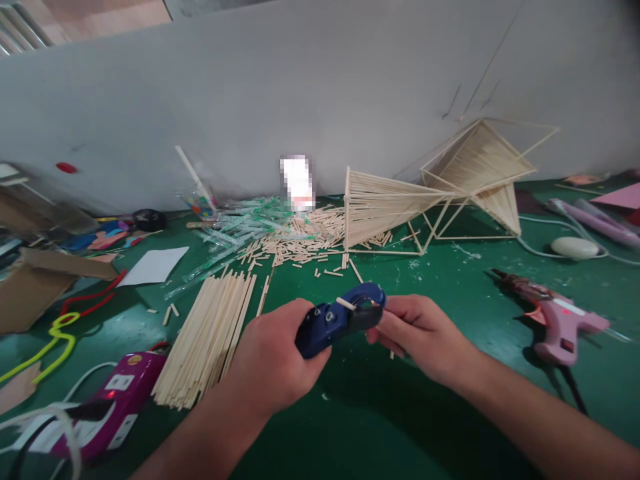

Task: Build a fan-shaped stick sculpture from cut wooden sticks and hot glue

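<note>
My left hand (277,347) is wrapped round the handles of a blue pipe cutter (325,323), whose hooked jaw points right. A short piece of wooden stick (346,304) shows against the cutter near its jaw. Close by the jaw's tip, my right hand (413,327) is closed in a pinch on a thin wooden stick (392,355); a small end of it shows below the fingers, and the rest is mostly hidden. A bundle of long wooden sticks (205,340) lies left of my left hand. Beyond the hands is a heap of short stick pieces (300,240).
A twisted stick frame (385,207) stands at the back right. The pink glue gun (565,320) lies on the right with its cord. Clear green-tinted glue sticks (240,230) are piled behind the bundle. A purple power strip (120,393) sits front left.
</note>
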Demonstrator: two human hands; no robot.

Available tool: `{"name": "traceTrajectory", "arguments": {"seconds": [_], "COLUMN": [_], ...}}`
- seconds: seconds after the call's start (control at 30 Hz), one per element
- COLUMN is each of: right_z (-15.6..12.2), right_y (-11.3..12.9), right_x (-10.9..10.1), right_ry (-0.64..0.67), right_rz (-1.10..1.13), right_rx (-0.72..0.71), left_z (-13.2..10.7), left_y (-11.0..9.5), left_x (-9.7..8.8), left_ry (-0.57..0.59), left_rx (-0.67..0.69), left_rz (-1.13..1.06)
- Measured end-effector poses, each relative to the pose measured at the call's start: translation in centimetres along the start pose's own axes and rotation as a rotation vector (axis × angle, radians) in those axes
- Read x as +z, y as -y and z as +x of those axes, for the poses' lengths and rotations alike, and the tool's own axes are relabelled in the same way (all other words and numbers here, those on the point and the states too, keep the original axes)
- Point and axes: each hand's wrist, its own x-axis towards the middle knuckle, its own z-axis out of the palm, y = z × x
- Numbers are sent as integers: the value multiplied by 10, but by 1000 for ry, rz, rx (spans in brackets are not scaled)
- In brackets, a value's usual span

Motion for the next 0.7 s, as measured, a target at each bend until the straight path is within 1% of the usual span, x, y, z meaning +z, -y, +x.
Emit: {"name": "traceTrajectory", "arguments": {"seconds": [0.1, 0.13, 0.2, 0.27, 0.37, 0.53, 0.63, 0.7], "right_z": [-3, -4, -5, -5, -5, -5, -4, -3], "right_y": [0, 0, -2, -3, -2, 1, 0, -1], "right_x": [8, 10, 12, 11, 7, 0, -2, -3], "right_ry": [-278, -338, -383, -351, -249, -68, 50, 91], "right_rz": [-377, -468, -573, -594, -531, -304, -141, -84], "right_rx": [-230, -303, -410, -459, -438, -252, -145, -113], "left_z": [2, 2, 2, 1, 1, 2, 1, 1], "left_y": [-3, -3, -5, -4, -2, 3, 4, 5], "left_x": [4, 5, 8, 11, 13, 11, 10, 10], "left_ry": [-40, -47, -50, -65, -124, -240, -252, -246], "left_rx": [-33, -37, -27, 5, 66, 184, 225, 238], "left_rz": [9, 9, 5, 5, 29, 92, 119, 126]}}
